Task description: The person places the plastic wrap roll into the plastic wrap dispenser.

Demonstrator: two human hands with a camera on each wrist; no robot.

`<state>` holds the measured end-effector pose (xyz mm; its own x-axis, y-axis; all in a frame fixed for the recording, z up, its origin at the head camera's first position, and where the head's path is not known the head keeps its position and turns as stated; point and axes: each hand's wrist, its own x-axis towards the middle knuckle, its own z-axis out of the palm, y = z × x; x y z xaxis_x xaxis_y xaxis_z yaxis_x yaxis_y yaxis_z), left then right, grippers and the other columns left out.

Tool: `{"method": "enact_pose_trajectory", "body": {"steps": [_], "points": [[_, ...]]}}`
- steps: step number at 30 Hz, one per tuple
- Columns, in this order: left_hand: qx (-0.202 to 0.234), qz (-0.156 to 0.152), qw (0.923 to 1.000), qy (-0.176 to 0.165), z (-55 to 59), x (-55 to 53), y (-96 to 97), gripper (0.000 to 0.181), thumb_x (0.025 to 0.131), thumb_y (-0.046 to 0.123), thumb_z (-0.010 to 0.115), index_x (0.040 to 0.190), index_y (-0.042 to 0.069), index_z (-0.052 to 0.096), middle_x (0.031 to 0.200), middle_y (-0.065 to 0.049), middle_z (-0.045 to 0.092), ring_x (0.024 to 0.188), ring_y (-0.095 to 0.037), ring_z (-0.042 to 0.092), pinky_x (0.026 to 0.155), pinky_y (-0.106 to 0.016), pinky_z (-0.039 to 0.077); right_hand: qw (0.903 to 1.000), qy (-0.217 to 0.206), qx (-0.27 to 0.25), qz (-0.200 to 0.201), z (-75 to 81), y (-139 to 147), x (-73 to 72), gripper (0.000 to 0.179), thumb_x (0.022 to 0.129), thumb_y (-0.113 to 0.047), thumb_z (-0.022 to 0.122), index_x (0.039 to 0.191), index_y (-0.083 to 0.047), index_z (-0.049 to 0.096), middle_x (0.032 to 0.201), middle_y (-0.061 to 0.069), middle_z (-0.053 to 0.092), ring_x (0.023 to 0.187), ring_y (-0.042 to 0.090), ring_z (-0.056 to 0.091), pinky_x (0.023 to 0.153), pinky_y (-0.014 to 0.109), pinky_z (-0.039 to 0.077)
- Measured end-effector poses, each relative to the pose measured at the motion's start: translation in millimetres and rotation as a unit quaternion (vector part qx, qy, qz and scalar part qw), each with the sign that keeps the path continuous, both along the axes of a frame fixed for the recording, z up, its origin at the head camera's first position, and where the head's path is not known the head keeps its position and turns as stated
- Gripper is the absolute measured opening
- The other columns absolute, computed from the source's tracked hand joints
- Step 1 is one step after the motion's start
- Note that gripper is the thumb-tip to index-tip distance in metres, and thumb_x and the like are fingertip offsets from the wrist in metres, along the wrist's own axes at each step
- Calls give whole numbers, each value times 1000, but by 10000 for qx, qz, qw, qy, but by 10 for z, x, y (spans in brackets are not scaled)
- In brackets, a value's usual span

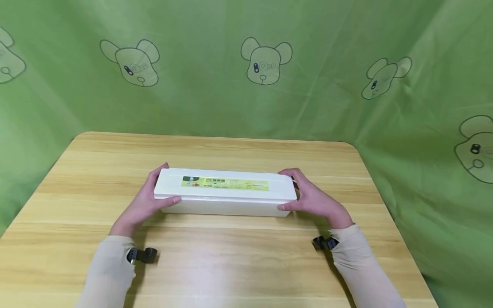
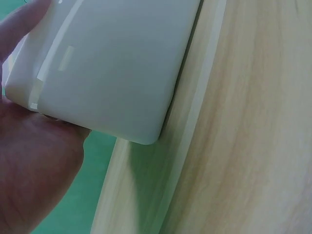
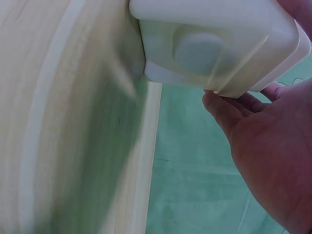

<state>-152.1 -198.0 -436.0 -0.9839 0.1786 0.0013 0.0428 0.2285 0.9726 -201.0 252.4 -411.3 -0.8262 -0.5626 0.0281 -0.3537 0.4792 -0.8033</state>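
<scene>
A long white cling film box [image 1: 227, 207] lies crosswise on the wooden table, its lid down. A green and yellow label [image 1: 225, 183] runs along the top. My left hand [image 1: 147, 197] grips the left end, thumb along the front edge and fingers round the back. At the other end, my right hand [image 1: 315, 199] holds the box the same way, thumb low on the front face. In the right wrist view a round disc [image 3: 197, 51] shows in the end of the box, and fingertips touch its back edge. The left wrist view shows the smooth front of the box [image 2: 117, 68].
The wooden table [image 1: 215, 256] has rounded far corners. Behind and beside it hangs a green curtain [image 1: 204, 107] printed with bear heads. A small black camera [image 1: 146, 255] sits on the left wrist, and another black camera [image 1: 323, 243] on the right.
</scene>
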Motion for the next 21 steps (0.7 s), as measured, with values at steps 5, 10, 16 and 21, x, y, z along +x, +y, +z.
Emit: {"method": "enact_pose_trajectory", "body": {"steps": [5, 10, 16, 21], "points": [[-96, 25, 9999, -28, -21, -19, -7, 108, 79, 15, 83, 158, 11, 9, 158, -16, 21, 139, -37, 27, 115, -58, 16, 10000, -78, 0, -1, -7, 14, -6, 91, 72, -23, 90, 142, -9, 34, 136, 10, 39, 121, 28, 45, 100, 48, 41], [-162, 36, 9998, -121, -37, -19, -7, 107, 80, 17, 83, 158, 10, 10, 156, -20, 25, 136, -39, 32, 114, -59, 18, 9999, -80, 70, -35, -21, 33, -8, 91, 74, -27, 89, 145, -11, 34, 139, 9, 38, 126, 29, 41, 106, 51, 34], [-117, -9, 9998, -189, -16, -24, -11, 108, 79, 16, 83, 158, 11, 9, 154, -20, 28, 131, -37, 37, 113, -58, 22, 9994, 23, 333, -80, -21, 59, -5, 97, 73, -34, 88, 149, -14, 31, 145, 9, 35, 133, 29, 34, 112, 55, 23], [-100, -291, 9994, -180, -14, -30, -74, 112, 79, 14, 83, 158, 15, 5, 157, -17, 22, 134, -35, 35, 113, -56, 21, 9995, -189, 251, -84, -29, 91, 35, 106, 72, -32, 89, 153, -14, 23, 152, 13, 28, 141, 33, 25, 115, 54, 19]]}}
